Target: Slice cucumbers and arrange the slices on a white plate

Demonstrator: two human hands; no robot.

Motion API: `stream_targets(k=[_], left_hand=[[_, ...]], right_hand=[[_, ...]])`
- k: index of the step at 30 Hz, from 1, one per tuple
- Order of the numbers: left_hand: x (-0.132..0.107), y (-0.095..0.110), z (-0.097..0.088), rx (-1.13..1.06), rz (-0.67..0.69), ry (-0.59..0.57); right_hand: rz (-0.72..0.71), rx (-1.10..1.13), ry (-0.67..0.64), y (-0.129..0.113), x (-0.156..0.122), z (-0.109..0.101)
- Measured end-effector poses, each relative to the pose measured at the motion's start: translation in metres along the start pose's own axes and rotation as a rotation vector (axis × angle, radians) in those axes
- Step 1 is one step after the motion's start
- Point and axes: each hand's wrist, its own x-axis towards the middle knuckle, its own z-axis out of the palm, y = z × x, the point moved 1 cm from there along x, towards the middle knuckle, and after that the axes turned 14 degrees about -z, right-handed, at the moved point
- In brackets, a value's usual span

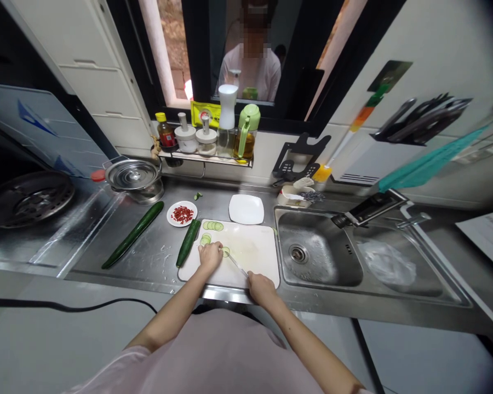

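My right hand [263,287] grips the handle of a knife [237,265], its blade pointing left and away over the white cutting board [254,225]. The knife's tip lies at a pale green cucumber slice [226,251]. My left hand [210,256] is closed on the board, fingers bent and fingertips at that slice's left edge. Just beyond these fingers are a few overlapping cucumber slices [205,239], with a row of more slices [212,225] at the board's far left corner. A cut length of cucumber [188,243] rests along the board's left edge.
A whole cucumber [133,235] lies left on the steel counter. Behind the board are a small plate of chopped red pieces [182,214] and a white square plate [246,209]. To the right is the sink [320,273]; a lidded pot [135,178] stands back left, below a condiment shelf [205,157].
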Motion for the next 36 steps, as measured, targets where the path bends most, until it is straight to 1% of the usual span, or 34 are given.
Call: stream_targets(k=[12, 16, 21, 25, 32, 36], left_hand=[[-0.003, 0.005, 0.0, 0.019, 0.006, 0.029], [-0.004, 0.006, 0.0, 0.005, 0.003, 0.039], [-0.006, 0.009, -0.001, -0.021, 0.0, 0.059], [-0.007, 0.009, -0.002, -0.034, 0.004, 0.056], [-0.011, 0.012, -0.001, -0.048, 0.035, 0.074], [-0.015, 0.008, -0.001, -0.057, 0.044, 0.094]], right_hand=[[0.023, 0.0, 0.011, 0.01, -0.016, 0.01], [0.012, 0.017, 0.074, 0.019, -0.018, 0.01], [0.083, 0.076, 0.161, 0.035, -0.021, 0.011], [0.107, 0.109, 0.174, 0.042, -0.022, 0.011], [0.14, 0.131, 0.189, 0.045, -0.019, 0.006], [0.158, 0.129, 0.188, 0.045, -0.017, 0.003]])
